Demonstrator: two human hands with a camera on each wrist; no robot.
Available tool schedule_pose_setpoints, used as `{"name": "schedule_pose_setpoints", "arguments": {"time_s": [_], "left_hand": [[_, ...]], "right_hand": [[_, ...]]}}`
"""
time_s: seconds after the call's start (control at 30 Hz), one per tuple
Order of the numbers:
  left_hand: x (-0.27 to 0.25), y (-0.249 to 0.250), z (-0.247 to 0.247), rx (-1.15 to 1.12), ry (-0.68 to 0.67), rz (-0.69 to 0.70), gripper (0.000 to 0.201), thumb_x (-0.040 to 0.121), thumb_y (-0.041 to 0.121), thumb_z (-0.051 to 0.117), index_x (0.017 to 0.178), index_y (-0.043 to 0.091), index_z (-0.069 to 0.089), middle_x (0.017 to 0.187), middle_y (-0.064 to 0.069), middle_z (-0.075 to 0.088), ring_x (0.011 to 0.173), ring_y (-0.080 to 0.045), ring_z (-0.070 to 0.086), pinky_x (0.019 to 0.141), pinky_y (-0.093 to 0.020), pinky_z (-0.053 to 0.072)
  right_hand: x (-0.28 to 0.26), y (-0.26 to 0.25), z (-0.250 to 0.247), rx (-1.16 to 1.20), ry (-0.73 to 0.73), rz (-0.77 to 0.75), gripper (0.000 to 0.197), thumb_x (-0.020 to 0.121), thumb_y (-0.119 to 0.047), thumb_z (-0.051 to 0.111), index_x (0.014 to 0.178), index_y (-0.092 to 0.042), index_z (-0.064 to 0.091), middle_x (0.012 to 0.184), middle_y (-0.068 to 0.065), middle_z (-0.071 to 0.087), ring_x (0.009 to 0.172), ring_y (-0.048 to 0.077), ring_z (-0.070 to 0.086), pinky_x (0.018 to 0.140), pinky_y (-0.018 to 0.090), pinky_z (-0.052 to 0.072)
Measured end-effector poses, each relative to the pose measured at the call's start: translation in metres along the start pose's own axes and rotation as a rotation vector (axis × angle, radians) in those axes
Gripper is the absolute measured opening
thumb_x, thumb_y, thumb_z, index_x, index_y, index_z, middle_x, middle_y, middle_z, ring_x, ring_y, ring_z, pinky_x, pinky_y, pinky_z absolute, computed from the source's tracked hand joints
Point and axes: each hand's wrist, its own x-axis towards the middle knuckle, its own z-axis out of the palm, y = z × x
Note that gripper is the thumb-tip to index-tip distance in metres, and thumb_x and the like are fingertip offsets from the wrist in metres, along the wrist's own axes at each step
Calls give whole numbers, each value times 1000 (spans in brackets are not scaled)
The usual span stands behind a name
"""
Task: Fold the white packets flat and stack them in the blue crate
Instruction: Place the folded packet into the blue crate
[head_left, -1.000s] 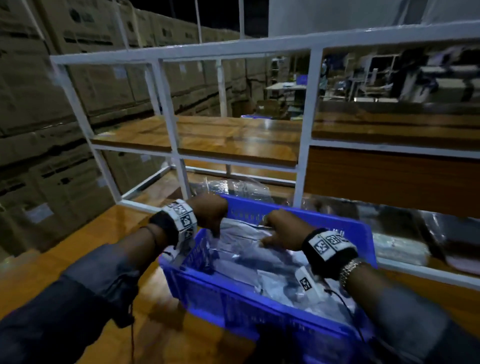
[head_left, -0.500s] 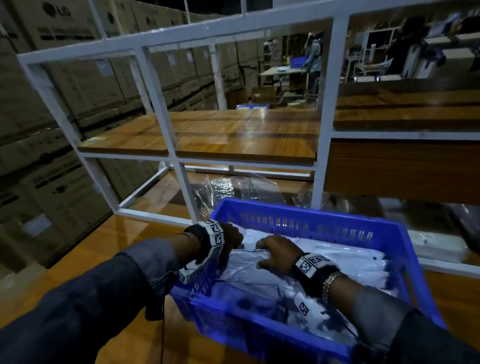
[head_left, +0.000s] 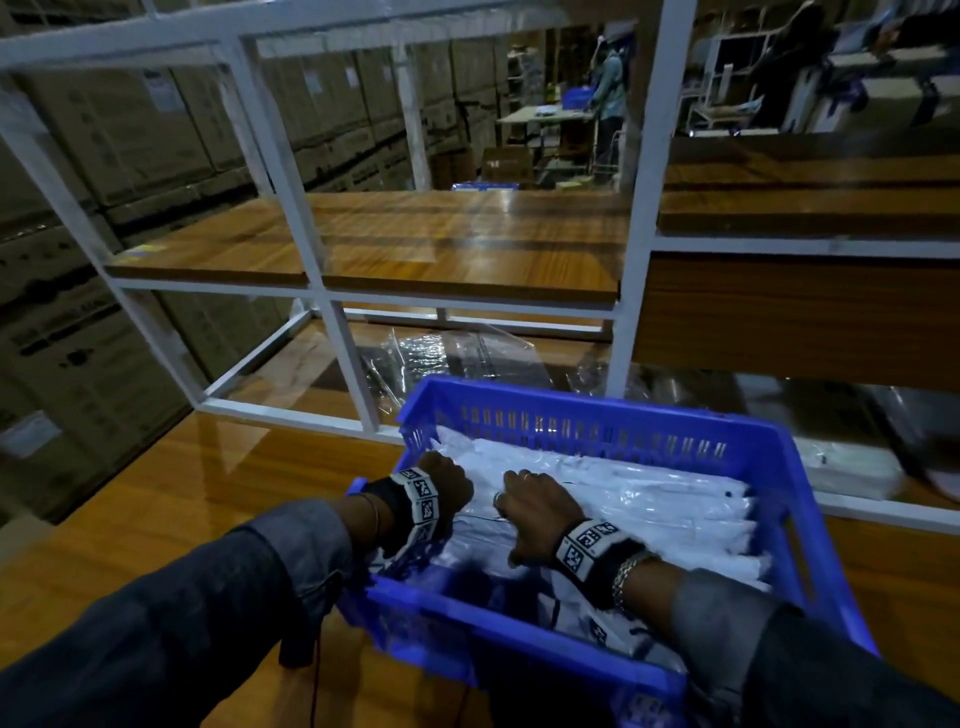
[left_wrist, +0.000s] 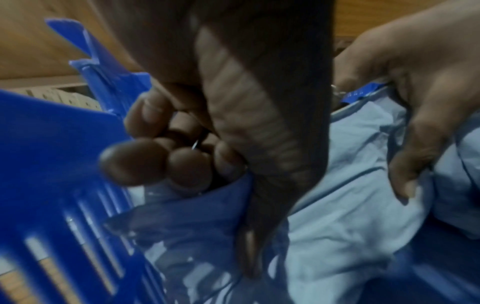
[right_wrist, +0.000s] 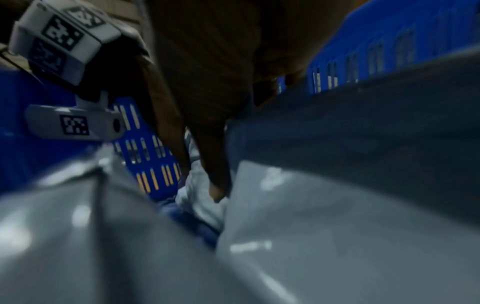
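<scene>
White packets (head_left: 649, 499) (bagged) in blue crate (head_left: 597, 415)

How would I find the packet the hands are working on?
Look in the blue crate on the wooden table. White packets fill it; the one you want lies at its left end, under the left hand and right hand. The others lie untouched.

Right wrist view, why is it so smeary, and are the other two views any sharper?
Right wrist view: close, dim, motion-blurred, glare streaks on a white packet. Left wrist view: soft, left hand blurred against the blue crate. Head view: sharpest, though dark, frame bars bowed.
</scene>
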Motion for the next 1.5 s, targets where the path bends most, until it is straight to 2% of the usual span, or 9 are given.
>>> {"name": "schedule_pose_setpoints", "arguments": {"time_s": [0.13, 0.3, 0.53, 0.63, 0.77, 0.97, 1.17, 1.33, 1.5], "left_hand": [[-1, 8, 4, -30, 35, -70, 50, 87, 53, 70, 117, 14, 64, 117, -9, 66, 110, -32, 63, 95, -40, 44], [-13, 6, -6, -66, 69, -115, 35, 91, 41, 65, 113, 13, 66, 113, -11, 68, 108, -32, 64, 95, -44, 45], [-35, -20, -41, -348, 156, -90, 35, 95, 36, 65, 106, 3, 67, 111, -16, 69, 103, -36, 67, 80, -39, 50], [-39, -29, -56, -519, 22, -46, 34, 83, 35, 81, 77, 5, 64, 83, -6, 71, 85, -27, 70, 67, -29, 48], [-44, -37, -72, -845, 40, -46, 39, 73, 39, 90, 74, 2, 77, 63, -2, 72, 49, -8, 64, 52, -20, 51], [-55, -33, -118, -1145, 248, -44, 30, 81, 36, 84, 74, 8, 74, 77, -11, 77, 63, -20, 72, 47, -20, 43], [-58, 40, -203, -1192, 453, 161, 31, 85, 32, 82, 74, 3, 74, 57, 3, 70, 49, -11, 66, 46, -21, 43], [-56, 125, -277, -1182, 559, 260, 27, 84, 35, 82, 73, 11, 76, 65, -1, 74, 54, -17, 68, 46, -22, 44], [-48, 241, -341, -1291, 487, 379, 25, 88, 25, 79, 84, 0, 75, 75, -11, 75, 64, -25, 73, 51, -32, 55]], "right_hand": [[-3, -8, 4, -3, -2, 152, 83, 69, -44, 87, 132, -9, 46, 132, 13, 46, 117, 34, 50, 98, 47, 45], [-4, -15, 0, 19, -4, 220, 73, 71, -31, 86, 128, -9, 48, 127, 12, 46, 115, 34, 54, 93, 48, 48], [-10, 1, -43, 98, -18, 162, 91, 47, -61, 91, 118, -17, 54, 132, 14, 46, 119, 37, 49, 95, 46, 41], [-13, 9, -72, 179, -4, 169, 73, 48, -56, 94, 101, -20, 60, 116, 7, 52, 106, 33, 55, 86, 41, 49], [-17, 29, -115, 413, 54, 226, 45, 61, -33, 96, 83, -21, 58, 95, 4, 63, 94, 27, 64, 79, 35, 54], [-59, 72, -139, 636, 122, 309, 30, 65, -25, 95, 81, -11, 74, 82, 2, 73, 81, 18, 68, 78, 37, 56], [-150, 120, -137, 742, 231, 407, 37, 69, -26, 93, 89, -1, 73, 89, 13, 75, 81, 21, 67, 79, 41, 55], [-260, 166, -133, 777, 383, 493, 37, 74, -27, 90, 91, 1, 72, 89, 16, 74, 78, 24, 66, 70, 36, 51], [-391, 216, -85, 816, 478, 593, 34, 72, -40, 89, 85, -14, 70, 89, 2, 71, 88, 19, 65, 80, 42, 55]]}}
